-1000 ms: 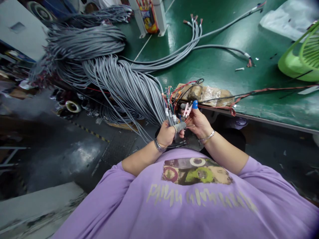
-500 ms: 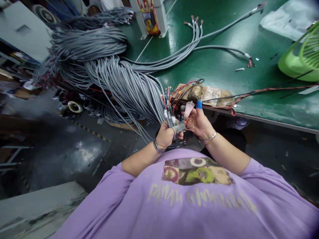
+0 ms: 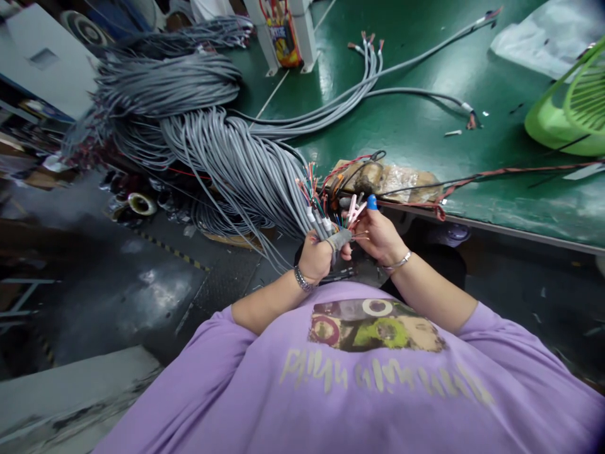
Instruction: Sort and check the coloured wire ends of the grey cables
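My left hand (image 3: 316,258) is closed around the ends of several grey cables (image 3: 317,228), its thumb wrapped in grey material. Stripped sheaths there let thin coloured wires (image 3: 311,183) fan out upward. Just to the right, my right hand (image 3: 382,238) grips a small pale pink two-armed tool (image 3: 354,209), whose exact kind I cannot make out. A blue finger cot (image 3: 372,202) covers the right thumb. Fine wires with copper tips (image 3: 362,235) stick out between the two hands. The fingertips of my right hand are partly hidden.
A large bundle of grey cables (image 3: 236,161) hangs over the bench edge at left. On the green bench (image 3: 425,132) lie loose cables (image 3: 326,113), a taped cardboard piece (image 3: 411,180), a green fan (image 3: 562,120) and a plastic bag (image 3: 539,38).
The pink tool's two arms looked pressed together half a second ago and are spread apart now. The right thumb has moved slightly left and down. Some coloured wires have shifted left.
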Tool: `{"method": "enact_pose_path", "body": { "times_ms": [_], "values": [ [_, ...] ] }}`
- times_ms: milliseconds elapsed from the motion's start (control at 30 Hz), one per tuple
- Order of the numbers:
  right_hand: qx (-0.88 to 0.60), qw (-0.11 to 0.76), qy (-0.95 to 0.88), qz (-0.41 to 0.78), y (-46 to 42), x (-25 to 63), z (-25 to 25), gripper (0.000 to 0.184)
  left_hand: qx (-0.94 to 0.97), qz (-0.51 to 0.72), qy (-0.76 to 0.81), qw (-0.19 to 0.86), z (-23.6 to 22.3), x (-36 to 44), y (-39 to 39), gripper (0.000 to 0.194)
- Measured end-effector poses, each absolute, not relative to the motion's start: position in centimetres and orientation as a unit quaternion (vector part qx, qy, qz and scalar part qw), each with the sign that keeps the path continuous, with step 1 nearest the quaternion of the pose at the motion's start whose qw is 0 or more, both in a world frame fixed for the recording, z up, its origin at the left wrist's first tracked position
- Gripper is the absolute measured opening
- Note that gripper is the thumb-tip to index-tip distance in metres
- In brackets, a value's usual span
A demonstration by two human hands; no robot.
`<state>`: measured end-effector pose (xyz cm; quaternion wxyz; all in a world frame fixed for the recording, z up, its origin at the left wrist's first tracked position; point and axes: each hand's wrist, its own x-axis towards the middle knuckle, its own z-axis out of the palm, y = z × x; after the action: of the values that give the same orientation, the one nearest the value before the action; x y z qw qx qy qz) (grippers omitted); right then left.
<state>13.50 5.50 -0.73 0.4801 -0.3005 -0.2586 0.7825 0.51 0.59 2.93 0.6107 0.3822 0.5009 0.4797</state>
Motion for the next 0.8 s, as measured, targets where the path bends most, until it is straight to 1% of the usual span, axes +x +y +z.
{"method": "enact_pose_path", "body": {
  "times_ms": [100, 333, 567, 800],
  "values": [
    [-0.293, 0.497, -0.236, 0.782, 5.6, 13.1, -0.6, 0.064, 0.373, 0.482, 0.504, 0.612, 3.0, 0.6, 0.7, 0.045],
    [-0.278, 0.490, -0.224, 0.796, 5.9, 13.0, 0.0, 0.060, 0.372, 0.486, 0.506, 0.608, 2.4, 0.5, 0.8, 0.045],
    [-0.266, 0.488, -0.224, 0.801, 5.8, 13.0, -1.1, 0.062, 0.384, 0.484, 0.496, 0.610, 1.9, 0.1, 0.7, 0.041],
    [-0.300, 0.482, -0.176, 0.804, 5.8, 13.6, -0.3, 0.061, 0.375, 0.488, 0.501, 0.608, 2.0, -0.6, 0.0, 0.045]
  ]
}}
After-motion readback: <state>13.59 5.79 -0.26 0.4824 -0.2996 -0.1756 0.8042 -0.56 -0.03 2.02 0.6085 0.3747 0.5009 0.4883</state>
